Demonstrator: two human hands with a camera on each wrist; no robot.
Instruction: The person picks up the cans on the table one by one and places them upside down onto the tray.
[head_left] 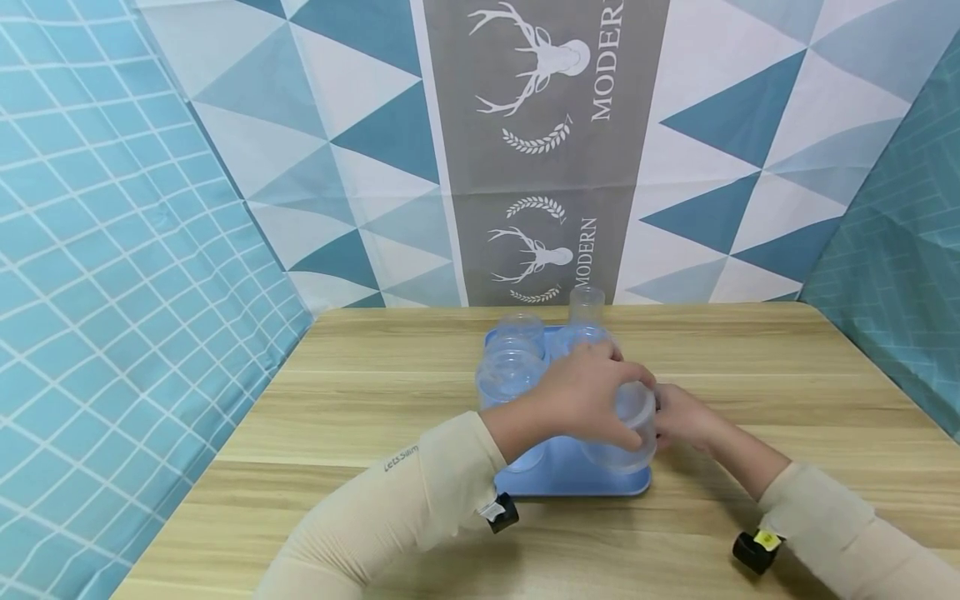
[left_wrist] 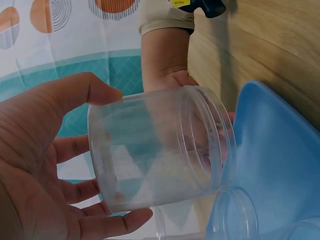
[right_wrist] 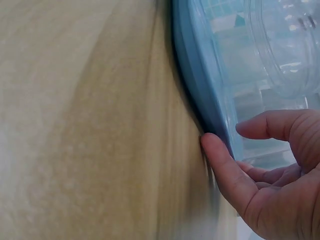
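Note:
My left hand grips a clear plastic jar by its closed end, thumb on one side and fingers on the other. The jar's ridged rim faces the blue tray, over its near right part. My right hand is at the tray's right edge, partly behind the jar. In the right wrist view, its fingers lie on both sides of the tray rim and appear to pinch it. Other clear jars stand on the tray's left side.
More clear containers stand at the back of the tray. The tray rests on a wood-grain table. Behind it hangs a patterned cloth, with a blue grid cloth at the left.

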